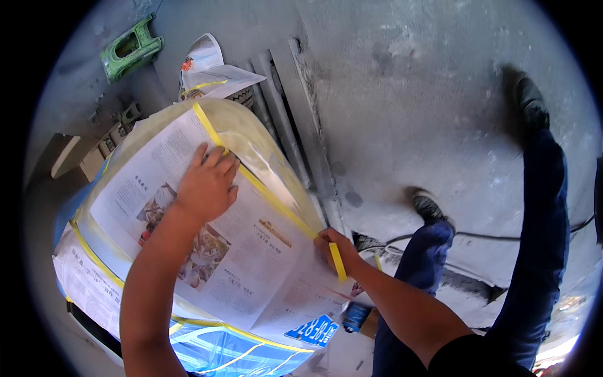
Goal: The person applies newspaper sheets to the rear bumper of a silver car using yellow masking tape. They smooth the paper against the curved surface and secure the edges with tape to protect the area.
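A sheet of newspaper (245,251) lies over a rounded, pale vehicle body part. Yellow masking tape (270,196) runs along the sheet's right edge. My left hand (210,183) rests on the paper, fingers spread, fingertips at the taped edge near the upper end. Lower down that edge, the fingers of my right hand (336,250) are closed around a roll of yellow masking tape (338,262), which shows edge-on. Below the newspaper are blue plastic film (217,349) and a blue licence plate (312,331). A second newspaper sheet (88,283) covers the lower left side, bordered by tape.
A green plastic stool (130,49) lies at the far left. Taped paper scraps (217,78) sit beyond the vehicle part. Metal rails (295,125) cross the concrete floor. Legs in dark blue trousers (534,232) stand at right, near a black cable (483,236). A blue can (355,316) stands near the plate.
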Tool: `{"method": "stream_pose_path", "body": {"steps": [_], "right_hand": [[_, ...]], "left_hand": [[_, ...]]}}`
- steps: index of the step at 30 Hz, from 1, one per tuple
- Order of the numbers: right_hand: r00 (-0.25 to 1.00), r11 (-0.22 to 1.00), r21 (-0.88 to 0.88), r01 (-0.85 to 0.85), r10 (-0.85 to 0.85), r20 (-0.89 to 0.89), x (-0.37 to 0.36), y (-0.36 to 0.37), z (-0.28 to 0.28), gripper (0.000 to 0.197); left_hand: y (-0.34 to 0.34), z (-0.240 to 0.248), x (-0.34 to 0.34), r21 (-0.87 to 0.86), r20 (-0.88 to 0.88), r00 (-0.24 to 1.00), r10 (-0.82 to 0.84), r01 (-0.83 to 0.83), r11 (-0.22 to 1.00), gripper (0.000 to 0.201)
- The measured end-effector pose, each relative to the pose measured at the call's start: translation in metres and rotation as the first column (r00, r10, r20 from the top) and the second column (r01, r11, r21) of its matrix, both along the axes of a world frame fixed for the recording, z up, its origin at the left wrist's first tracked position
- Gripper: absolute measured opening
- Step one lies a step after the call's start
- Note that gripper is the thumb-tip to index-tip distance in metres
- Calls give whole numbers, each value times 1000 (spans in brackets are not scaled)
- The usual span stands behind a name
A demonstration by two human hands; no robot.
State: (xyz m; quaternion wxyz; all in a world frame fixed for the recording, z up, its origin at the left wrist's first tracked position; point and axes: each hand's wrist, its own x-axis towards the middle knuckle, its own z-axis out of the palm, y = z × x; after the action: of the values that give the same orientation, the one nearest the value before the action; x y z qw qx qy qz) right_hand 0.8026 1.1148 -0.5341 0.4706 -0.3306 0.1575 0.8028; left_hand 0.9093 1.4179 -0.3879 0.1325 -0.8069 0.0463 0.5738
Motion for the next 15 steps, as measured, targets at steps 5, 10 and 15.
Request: {"method": "stream_pose_path", "body": {"steps": [5,10,15], "right_hand": [[996,997,29,70,-71,48,-41,3,-6,24],[982,985,43,164,-168,86,-52,7,-14,23],[983,982,56,183,-184,20,-28,-11,-7,20]], "left_hand": [[1,2,-1,-50,-45,999,-13,11,999,45],[2,2,8,-102,-37,999,-5,1,995,44],[10,0,10,-93,-87,995,45,-53,994,43]]}}
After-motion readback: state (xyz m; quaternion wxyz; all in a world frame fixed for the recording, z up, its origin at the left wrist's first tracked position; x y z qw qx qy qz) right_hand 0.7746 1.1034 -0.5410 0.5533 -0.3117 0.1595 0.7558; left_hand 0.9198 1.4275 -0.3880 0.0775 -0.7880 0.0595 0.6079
